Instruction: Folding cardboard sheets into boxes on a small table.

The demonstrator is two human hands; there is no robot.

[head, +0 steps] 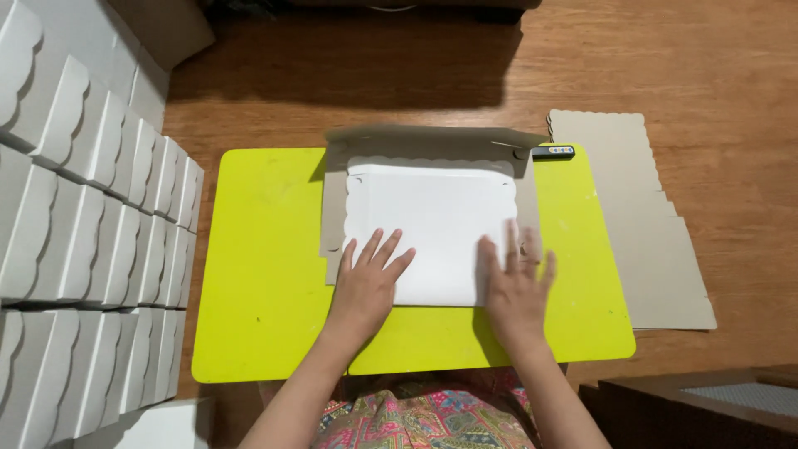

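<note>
A flat cardboard box blank point(432, 208), white inside and grey-brown outside with scalloped edges, lies on a small lime-green table point(258, 274). Its far flap stands partly raised. My left hand point(370, 278) lies palm down with fingers spread on the blank's near left corner. Over on the near right corner my right hand point(515, 283) presses flat in the same way. Neither hand grips anything.
Rows of folded white boxes point(91, 233) are stacked on the left. A pile of flat grey blanks point(640, 224) lies on the wooden floor at the right. A small dark stick-shaped object point(553, 152) sits at the table's far right corner. A dark furniture edge point(698, 399) is near right.
</note>
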